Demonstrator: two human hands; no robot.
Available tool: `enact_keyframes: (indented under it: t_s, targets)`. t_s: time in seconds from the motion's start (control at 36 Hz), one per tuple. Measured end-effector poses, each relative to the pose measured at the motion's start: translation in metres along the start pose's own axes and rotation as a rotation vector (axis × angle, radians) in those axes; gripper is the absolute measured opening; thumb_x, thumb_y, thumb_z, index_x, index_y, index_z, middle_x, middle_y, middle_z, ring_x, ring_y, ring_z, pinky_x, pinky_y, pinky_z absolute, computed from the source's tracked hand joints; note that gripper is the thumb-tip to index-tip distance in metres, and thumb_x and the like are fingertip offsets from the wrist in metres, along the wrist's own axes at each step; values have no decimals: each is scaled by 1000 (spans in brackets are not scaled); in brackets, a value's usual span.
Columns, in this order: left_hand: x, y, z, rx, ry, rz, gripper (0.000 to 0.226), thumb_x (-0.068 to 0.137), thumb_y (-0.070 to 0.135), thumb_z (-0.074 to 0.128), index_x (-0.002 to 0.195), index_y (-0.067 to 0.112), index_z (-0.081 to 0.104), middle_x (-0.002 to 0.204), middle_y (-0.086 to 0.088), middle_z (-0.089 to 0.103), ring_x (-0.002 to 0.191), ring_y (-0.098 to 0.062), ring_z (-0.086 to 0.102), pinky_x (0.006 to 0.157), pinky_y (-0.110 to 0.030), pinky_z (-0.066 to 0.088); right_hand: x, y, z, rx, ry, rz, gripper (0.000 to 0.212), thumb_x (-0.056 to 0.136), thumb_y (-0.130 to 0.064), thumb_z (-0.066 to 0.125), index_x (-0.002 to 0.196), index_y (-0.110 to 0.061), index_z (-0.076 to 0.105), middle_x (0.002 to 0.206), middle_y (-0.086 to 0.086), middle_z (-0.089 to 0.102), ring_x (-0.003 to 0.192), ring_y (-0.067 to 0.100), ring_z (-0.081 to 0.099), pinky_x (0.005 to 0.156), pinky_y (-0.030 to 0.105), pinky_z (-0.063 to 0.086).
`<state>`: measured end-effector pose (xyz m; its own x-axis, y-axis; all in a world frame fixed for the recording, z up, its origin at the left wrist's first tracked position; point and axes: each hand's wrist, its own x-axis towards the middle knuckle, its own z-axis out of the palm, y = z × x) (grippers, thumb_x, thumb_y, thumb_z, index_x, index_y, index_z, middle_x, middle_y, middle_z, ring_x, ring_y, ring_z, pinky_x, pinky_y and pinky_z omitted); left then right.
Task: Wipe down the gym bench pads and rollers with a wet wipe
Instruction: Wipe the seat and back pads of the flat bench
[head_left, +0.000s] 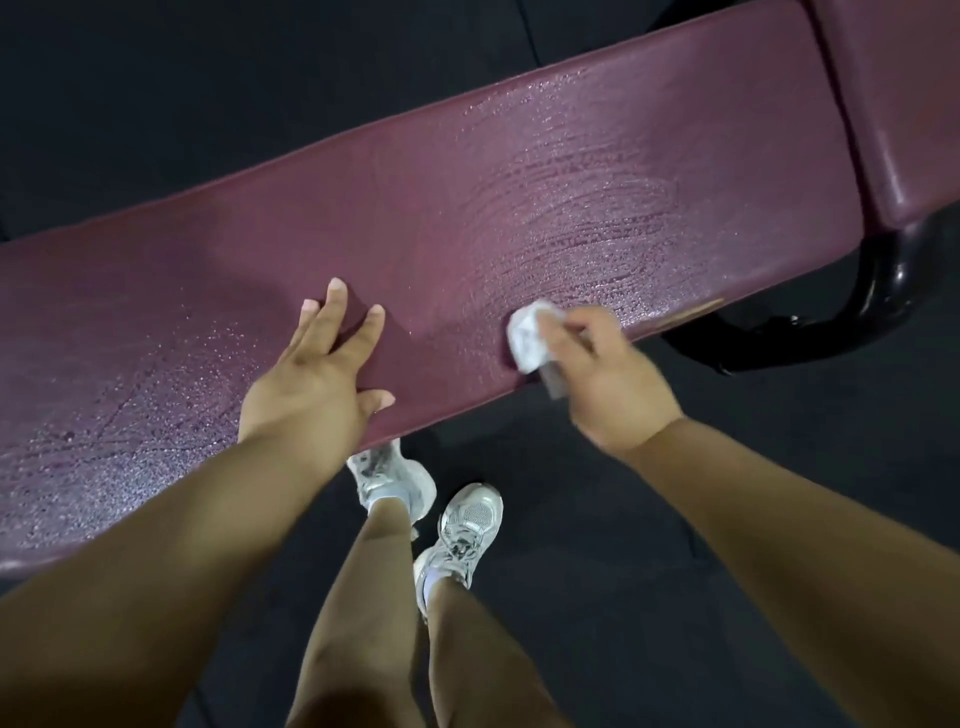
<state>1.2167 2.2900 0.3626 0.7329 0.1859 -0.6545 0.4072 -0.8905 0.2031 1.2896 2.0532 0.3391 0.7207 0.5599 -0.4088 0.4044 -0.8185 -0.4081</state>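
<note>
On the near edge of the long maroon vinyl bench pad, the right hand pinches a crumpled white wet wipe between curled fingers and thumb, pressing it against the pad's surface just beside the edge. The hand is blurred, so the exact lie of each finger cannot be told. Left of it, well apart from the wipe, the left hand rests flat on the pad with straight, spread fingers, its thumb hooked over the near edge, holding nothing. Wet, beaded streaks glisten across the pad above the wipe and again at the pad's left end. A second maroon padded section sits beside the long pad at the upper right, parted from it by a narrow seam. A glossy black curved metal tube bends out beneath that junction. Below the pad, two silver-white trainers stand on the dark rubber floor.
</note>
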Motion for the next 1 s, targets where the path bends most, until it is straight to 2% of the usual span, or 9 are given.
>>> enact_keyframes:
  t_s: [0.08,0.17,0.25,0.44,0.53,0.58,0.72,0.89,1.0]
  targets:
    - [0,-1,2,13,21,7,74,91,43,52,147,42,3,153,16,-24,143,-8,-13,101,-38,39,3,14,-7,186,292,358,49,92,-5,43,139,-14,39,135,8,32,106,24,48,83,21,33]
    - [-1,-3,2,-11,40,19,75,90,44,54,147,43,6,153,18,-21,143,-6,-10,97,-37,42,9,-17,6,314,459,546,55,89,1,42,142,-12,37,135,13,26,94,19,44,85,13,29]
    - [-3,-7,2,-93,87,44,73,87,41,60,146,43,16,154,22,-14,143,-3,-5,94,-35,43,7,-66,27,494,509,636,58,86,-1,40,143,-7,33,136,18,25,94,28,47,87,26,38]
    - [-14,-41,1,-241,144,103,58,90,18,60,142,27,37,155,14,15,142,-12,18,111,-34,26,-8,-103,65,202,151,75,72,78,9,54,145,-8,32,125,14,35,70,18,38,58,27,37]
    - [-19,-64,-7,-215,156,33,58,90,20,59,143,25,36,155,8,15,142,-16,8,113,-38,20,-4,-85,43,118,18,85,60,91,-7,46,146,-23,28,129,0,29,81,18,43,68,29,38]
    - [-20,-80,-12,-206,170,-35,60,90,23,60,144,25,34,156,8,11,143,-14,2,115,-39,17,1,-81,35,128,113,187,61,89,-4,48,145,-21,32,133,4,30,94,22,50,77,31,43]
    - [-20,-112,-19,-126,72,-82,69,90,37,56,148,35,19,157,15,-7,144,-14,-7,114,-45,21,12,-134,51,314,303,588,64,87,1,47,146,-19,31,134,6,25,88,23,52,83,33,46]
    - [-19,-118,-27,-26,39,-29,67,91,41,55,148,37,19,157,13,-2,145,-20,5,108,-43,31,2,-194,87,233,-21,190,74,83,5,46,150,-13,19,127,8,31,76,21,36,66,29,33]
    - [-16,-124,-36,20,13,15,64,92,39,54,146,39,21,157,13,6,142,-22,14,105,-41,36,15,-171,63,184,-50,66,39,94,-13,43,133,-14,45,100,-11,39,79,27,53,69,38,50]
